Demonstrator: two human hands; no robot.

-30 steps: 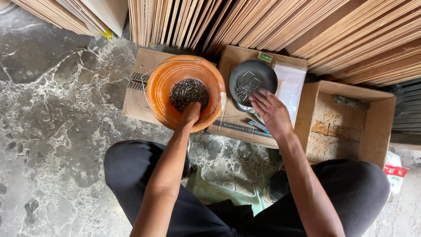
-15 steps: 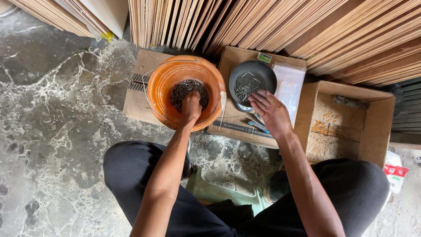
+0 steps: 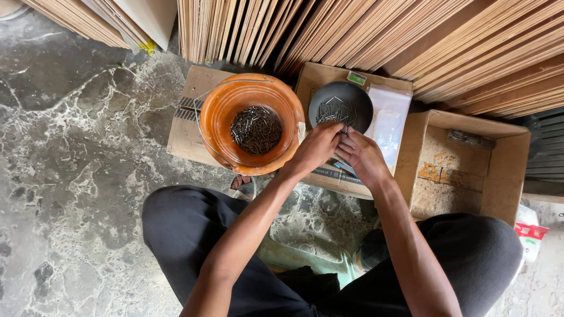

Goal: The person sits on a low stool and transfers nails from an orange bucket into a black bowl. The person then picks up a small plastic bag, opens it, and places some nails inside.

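The orange bowl (image 3: 252,122) looks like glossy plastic, worn dull at the rim, and holds a heap of dark, matt metal nails (image 3: 256,129). The smaller dark dish (image 3: 341,105) seems to be matt metal, though it is hard to be sure. Under both lies rough brown cardboard (image 3: 187,123). The floor (image 3: 76,170) is smooth, veined grey stone. Behind stand pale, raw wooden boards (image 3: 364,35).

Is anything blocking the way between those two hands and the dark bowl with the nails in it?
Nothing visible does. The left hand and right hand meet at the near rim of the dark bowl, fingertips right at its edge. The orange bowl of nails sits off to the side, apart from that path.
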